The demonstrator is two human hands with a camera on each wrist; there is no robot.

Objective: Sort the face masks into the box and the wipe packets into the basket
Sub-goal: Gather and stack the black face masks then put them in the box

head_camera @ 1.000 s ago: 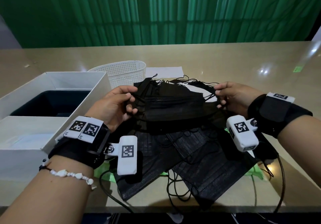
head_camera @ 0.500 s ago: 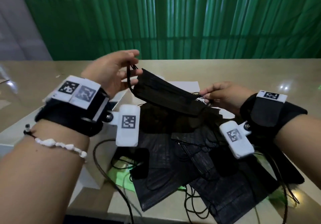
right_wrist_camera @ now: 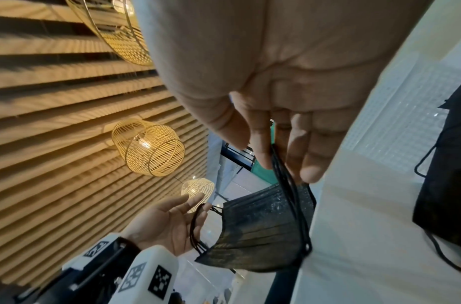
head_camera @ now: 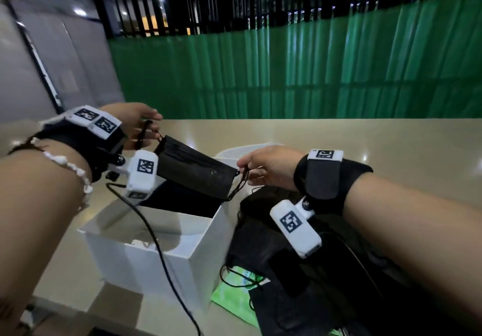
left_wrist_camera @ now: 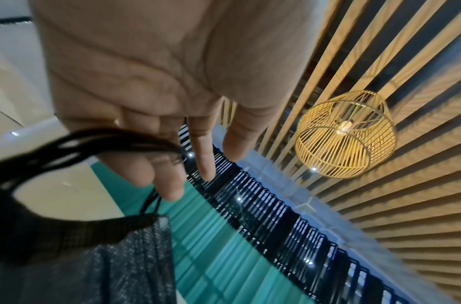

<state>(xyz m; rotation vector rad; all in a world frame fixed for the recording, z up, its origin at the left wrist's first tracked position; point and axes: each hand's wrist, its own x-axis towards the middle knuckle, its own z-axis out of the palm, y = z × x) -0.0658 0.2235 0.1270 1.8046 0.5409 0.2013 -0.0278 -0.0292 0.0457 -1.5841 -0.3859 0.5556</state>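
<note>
Face mask (head_camera: 196, 171) — black, pleated — now up off the pile and strung between both hands above the open white box (head_camera: 167, 244); a second ago lay low over the heap, level with the counter (head_camera: 365, 137). Left end higher, right end dipping toward the box's near wall. Ear loops look like several cords bunched, so possibly more than one mask in the bundle; cannot tell.

Left hand (head_camera: 135, 124): fingers loosely extended, loop cords caught between thumb and forefinger. Right hand (head_camera: 268, 168): fingers hanging, loop cords pinched near the fingertips (right_wrist_camera: 311, 170).

Meaning for the task: carry step nearly done — mask already over the box mouth, only lowering and release left. Judged early in the sort, since most masks remain out.

Around:
- pile of black masks (head_camera: 300, 244) on the counter just right of the box, loops tangled.
- green wipe packet (head_camera: 234, 291) partly buried under that pile; none seen in the basket.
- white mesh basket (head_camera: 245, 150) behind the box, mostly hidden by the right hand.
- black cable (head_camera: 156, 241) from the left wrist camera draped across the box opening.

In the way: the cable over the box could snag a loop on the drop; tangled loops in the pile likely to drag neighbours; packets need uncovering first.
</note>
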